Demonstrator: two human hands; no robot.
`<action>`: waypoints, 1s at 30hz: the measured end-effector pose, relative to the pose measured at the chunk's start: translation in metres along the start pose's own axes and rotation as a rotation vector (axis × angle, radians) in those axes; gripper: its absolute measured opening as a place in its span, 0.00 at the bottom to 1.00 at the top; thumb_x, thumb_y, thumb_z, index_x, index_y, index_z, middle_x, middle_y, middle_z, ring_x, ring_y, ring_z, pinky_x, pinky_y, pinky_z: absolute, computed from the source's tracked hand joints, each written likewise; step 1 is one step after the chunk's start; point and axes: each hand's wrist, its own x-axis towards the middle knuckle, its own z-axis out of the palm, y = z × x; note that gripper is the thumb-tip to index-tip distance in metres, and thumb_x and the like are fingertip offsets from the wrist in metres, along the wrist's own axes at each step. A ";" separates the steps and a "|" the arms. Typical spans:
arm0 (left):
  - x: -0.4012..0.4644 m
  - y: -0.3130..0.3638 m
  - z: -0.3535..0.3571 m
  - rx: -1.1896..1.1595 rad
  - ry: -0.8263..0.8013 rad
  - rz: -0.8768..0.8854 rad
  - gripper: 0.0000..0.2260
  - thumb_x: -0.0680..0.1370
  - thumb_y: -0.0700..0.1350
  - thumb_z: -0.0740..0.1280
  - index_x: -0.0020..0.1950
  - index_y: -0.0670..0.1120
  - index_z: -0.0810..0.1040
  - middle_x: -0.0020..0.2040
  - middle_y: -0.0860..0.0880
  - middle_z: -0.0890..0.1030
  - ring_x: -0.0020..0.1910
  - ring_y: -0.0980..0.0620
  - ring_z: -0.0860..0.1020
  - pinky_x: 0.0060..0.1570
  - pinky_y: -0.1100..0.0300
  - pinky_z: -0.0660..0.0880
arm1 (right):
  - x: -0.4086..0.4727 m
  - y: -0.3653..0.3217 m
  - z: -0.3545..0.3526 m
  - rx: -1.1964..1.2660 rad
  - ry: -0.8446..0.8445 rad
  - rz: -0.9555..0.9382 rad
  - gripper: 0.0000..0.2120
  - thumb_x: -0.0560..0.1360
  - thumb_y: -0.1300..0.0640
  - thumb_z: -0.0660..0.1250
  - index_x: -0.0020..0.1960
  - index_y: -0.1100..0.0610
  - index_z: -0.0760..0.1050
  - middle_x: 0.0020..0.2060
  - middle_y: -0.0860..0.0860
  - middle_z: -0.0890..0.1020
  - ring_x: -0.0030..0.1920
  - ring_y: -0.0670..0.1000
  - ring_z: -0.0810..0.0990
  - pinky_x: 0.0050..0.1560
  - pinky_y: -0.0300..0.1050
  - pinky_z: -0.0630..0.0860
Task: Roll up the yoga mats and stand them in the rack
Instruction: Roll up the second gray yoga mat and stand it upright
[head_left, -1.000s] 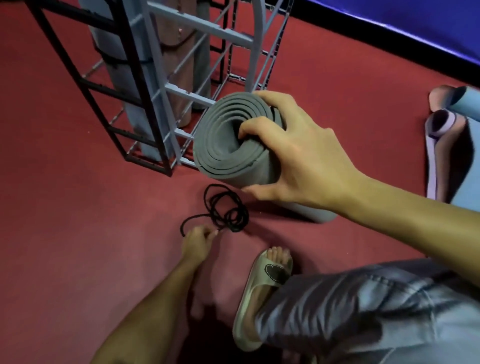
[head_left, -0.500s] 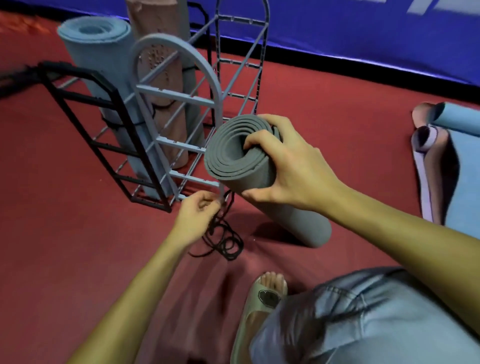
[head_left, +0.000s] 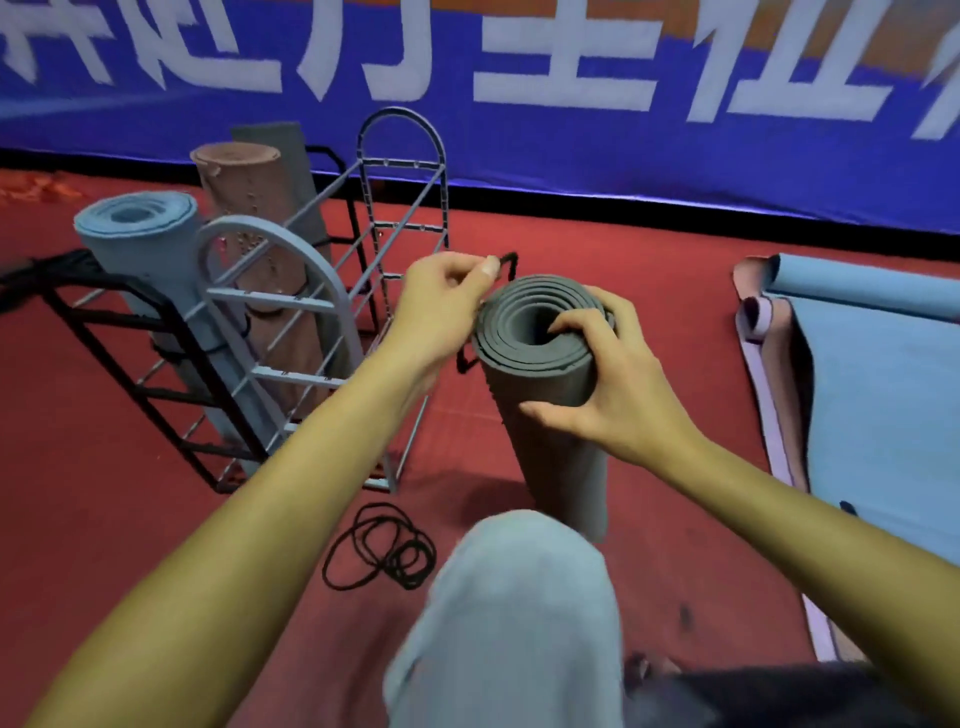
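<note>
Grey rolled mat (head_left: 545, 415) stands near-upright on the red floor (head_left: 675, 571) by the rack (head_left: 322, 306), your right hand (head_left: 613, 384) gripping its top end while your left hand (head_left: 441, 312), just beside, pinches a black band (head_left: 506, 262) there.

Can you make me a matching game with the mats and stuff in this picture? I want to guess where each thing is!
Things:
1. grey mat
2. light blue rolled mat
3. pile of black bands
4. flat blue mat

Places:
A. loose on the red floor by the knee
B. standing in the rack
C. spread out on the floor at the right
D. held upright by the right hand

Pairs: 1-D, 2-B, 3-A, 4-C
</note>
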 end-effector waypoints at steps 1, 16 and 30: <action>0.007 0.014 0.015 0.034 -0.089 0.014 0.08 0.82 0.48 0.71 0.47 0.46 0.85 0.46 0.45 0.87 0.43 0.52 0.83 0.49 0.52 0.80 | -0.004 0.007 -0.008 0.000 0.025 0.019 0.36 0.63 0.44 0.85 0.65 0.48 0.73 0.73 0.48 0.64 0.75 0.48 0.68 0.70 0.48 0.71; 0.036 0.041 0.122 0.401 -0.641 0.403 0.02 0.78 0.42 0.77 0.49 0.45 0.87 0.61 0.50 0.85 0.67 0.69 0.75 0.63 0.75 0.67 | -0.015 0.099 -0.087 0.154 0.032 0.137 0.49 0.73 0.44 0.80 0.83 0.50 0.54 0.81 0.47 0.60 0.83 0.49 0.58 0.78 0.59 0.67; 0.018 0.050 0.112 0.420 -0.906 0.455 0.02 0.78 0.49 0.77 0.50 0.53 0.87 0.74 0.53 0.76 0.77 0.66 0.65 0.76 0.57 0.63 | -0.019 0.090 -0.125 -0.103 -0.069 0.098 0.37 0.56 0.26 0.81 0.55 0.41 0.69 0.80 0.46 0.61 0.82 0.45 0.58 0.73 0.64 0.69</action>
